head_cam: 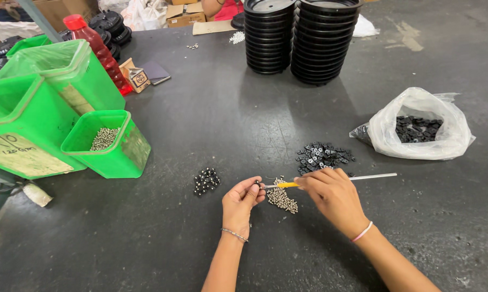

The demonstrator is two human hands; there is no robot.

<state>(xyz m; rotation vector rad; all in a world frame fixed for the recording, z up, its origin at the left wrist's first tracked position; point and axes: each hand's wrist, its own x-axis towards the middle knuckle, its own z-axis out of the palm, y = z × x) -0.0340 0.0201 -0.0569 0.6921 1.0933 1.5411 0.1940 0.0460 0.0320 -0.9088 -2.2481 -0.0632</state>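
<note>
Holding: the right hand (333, 194) pinched a thin rod with a yellow band (330, 180), lying level over the dark table (211, 119).
Left hand (243, 201): fingertips closed on a small part at the rod's near tip.
Silver screws (282, 199): a loose heap lay just under the rod, between both hands.
Black pieces (323, 156): sat just beyond the right hand.
Dark assembled bits (206, 181): clustered left of the left hand.
Green tub (126, 157): stood far left, holding screws.
Plastic bag (417, 130): lay at right.
</note>
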